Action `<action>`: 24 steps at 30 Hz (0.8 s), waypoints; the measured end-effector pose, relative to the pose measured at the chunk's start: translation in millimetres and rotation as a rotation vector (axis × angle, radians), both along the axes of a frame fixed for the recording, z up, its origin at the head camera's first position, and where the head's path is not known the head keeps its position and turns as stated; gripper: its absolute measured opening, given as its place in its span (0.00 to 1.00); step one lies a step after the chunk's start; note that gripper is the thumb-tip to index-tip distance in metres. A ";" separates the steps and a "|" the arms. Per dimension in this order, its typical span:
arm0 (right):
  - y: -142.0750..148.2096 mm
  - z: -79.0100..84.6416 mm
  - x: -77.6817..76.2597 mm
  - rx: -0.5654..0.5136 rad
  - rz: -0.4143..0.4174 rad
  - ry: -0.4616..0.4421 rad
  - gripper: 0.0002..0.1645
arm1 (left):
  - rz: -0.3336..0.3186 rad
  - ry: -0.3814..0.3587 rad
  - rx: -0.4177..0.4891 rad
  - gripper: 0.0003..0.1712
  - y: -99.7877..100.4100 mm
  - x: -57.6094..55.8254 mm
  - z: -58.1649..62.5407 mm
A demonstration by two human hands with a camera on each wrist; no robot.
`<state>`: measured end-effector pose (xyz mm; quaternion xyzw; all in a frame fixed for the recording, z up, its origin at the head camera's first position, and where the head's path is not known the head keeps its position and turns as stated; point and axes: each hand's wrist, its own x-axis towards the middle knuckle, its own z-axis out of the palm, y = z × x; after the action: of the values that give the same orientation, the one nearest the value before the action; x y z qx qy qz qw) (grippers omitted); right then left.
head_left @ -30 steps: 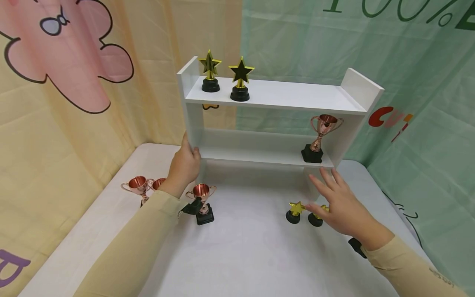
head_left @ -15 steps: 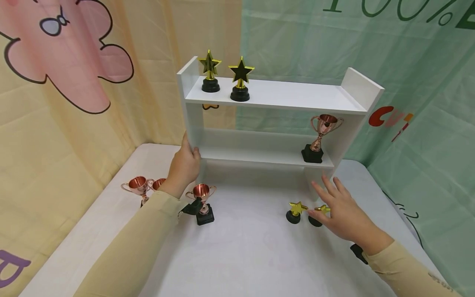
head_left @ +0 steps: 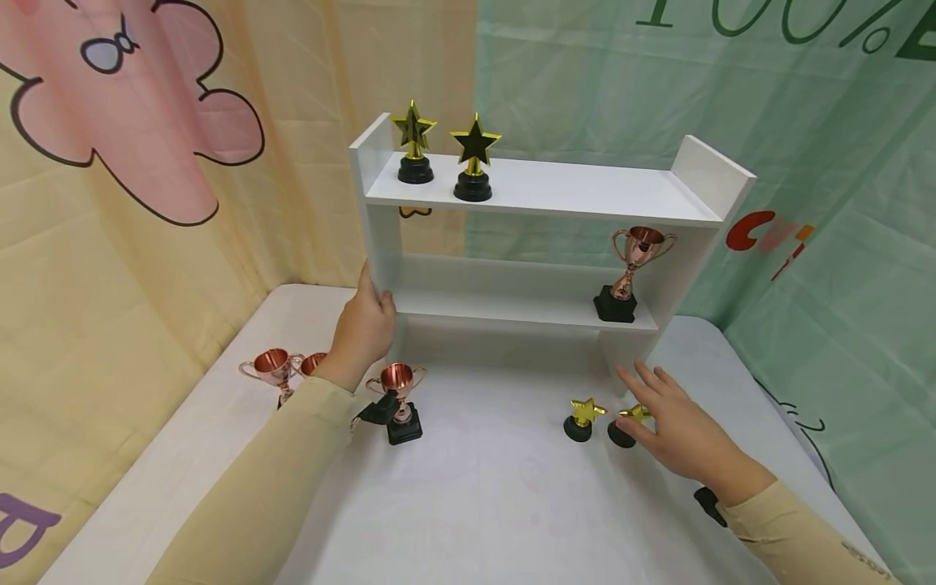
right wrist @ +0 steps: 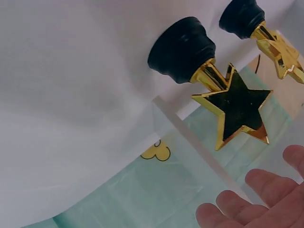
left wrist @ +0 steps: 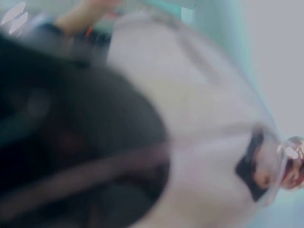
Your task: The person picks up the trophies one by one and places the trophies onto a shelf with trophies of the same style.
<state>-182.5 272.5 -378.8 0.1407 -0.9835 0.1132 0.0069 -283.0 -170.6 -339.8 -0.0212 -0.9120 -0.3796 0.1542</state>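
My left hand grips the left side panel of a white two-tier shelf, the thumb at its front edge. My right hand, fingers spread, hovers beside a gold star trophy with a black base, partly covering it. Another star trophy stands just left of it. In the right wrist view, the nearer star trophy is just above my fingertips, apart from them. A copper cup trophy stands at the right end of the middle board. The left wrist view is blurred.
Two star trophies stand on the left of the top board. Near my left forearm are several copper cup trophies, one partly hidden. A black-based item shows under my right wrist. Printed curtains border the white table.
My right hand has drawn back and slightly down, away from the shelf's right lower edge, uncovering more of the right star trophy. The left hand has stayed on the side panel.
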 end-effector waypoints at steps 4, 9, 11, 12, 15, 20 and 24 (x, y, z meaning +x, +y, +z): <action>2.9 -4.2 -0.2 -0.003 0.005 -0.008 0.48 | -0.006 -0.003 0.011 0.39 0.1 0.1 0.5; 5.9 -8.3 -0.2 -0.013 0.017 0.000 0.46 | -0.010 -0.007 0.013 0.39 -0.2 -0.4 0.4; 6.7 -9.6 -0.6 -0.015 0.026 0.008 0.45 | -0.009 -0.007 0.012 0.39 -0.3 -0.7 0.3; 7.1 -10.5 -1.0 -0.014 0.029 0.013 0.45 | -0.008 -0.008 0.011 0.39 -0.3 -1.0 0.1; 7.8 -12.7 -0.9 -0.013 0.038 0.026 0.44 | -0.007 -0.010 0.010 0.39 0.0 -0.7 0.6; 8.9 -15.7 0.6 -0.019 0.049 0.037 0.42 | -0.003 -0.004 0.009 0.39 0.1 -0.5 0.4; 11.3 -18.3 0.1 -0.024 0.052 0.027 0.42 | -0.002 -0.003 0.014 0.39 0.5 -0.2 -0.1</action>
<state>-182.3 283.9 -397.1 0.1677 -0.9779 0.1230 0.0188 -283.2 -170.1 -339.9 -0.0205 -0.9094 -0.3863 0.1526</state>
